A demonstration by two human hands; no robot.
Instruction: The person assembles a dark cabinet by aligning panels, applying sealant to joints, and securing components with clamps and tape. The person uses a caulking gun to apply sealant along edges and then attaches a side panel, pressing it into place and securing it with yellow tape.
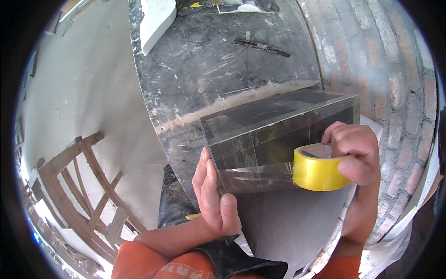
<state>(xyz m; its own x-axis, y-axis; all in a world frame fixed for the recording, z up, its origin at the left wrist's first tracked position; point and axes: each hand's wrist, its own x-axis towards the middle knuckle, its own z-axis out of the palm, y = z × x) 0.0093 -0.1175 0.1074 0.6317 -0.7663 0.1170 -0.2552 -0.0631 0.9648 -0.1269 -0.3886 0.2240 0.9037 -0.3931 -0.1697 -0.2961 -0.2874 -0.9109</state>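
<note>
A long box of transparent panels [275,120], glass or clear plastic, lies across the dark worktop in front of me. My left hand [216,195] is flat and upright along the box's left end, fingers extended, gripping nothing. My right hand [355,153] grips a roll of yellow adhesive tape [318,174], its fingers hooked over the rim and into the core. The roll is just in front of the box's near side. A shiny clear strip of tape [251,172] runs from the roll leftward along the lower part of that side.
Beyond the box, a black bar-like tool [261,47] lies on the scuffed worktop [209,80]. A white block [158,24] rests at the far left edge. A brick wall [369,69] bounds the right. Wooden framing [87,174] stands at lower left on the floor.
</note>
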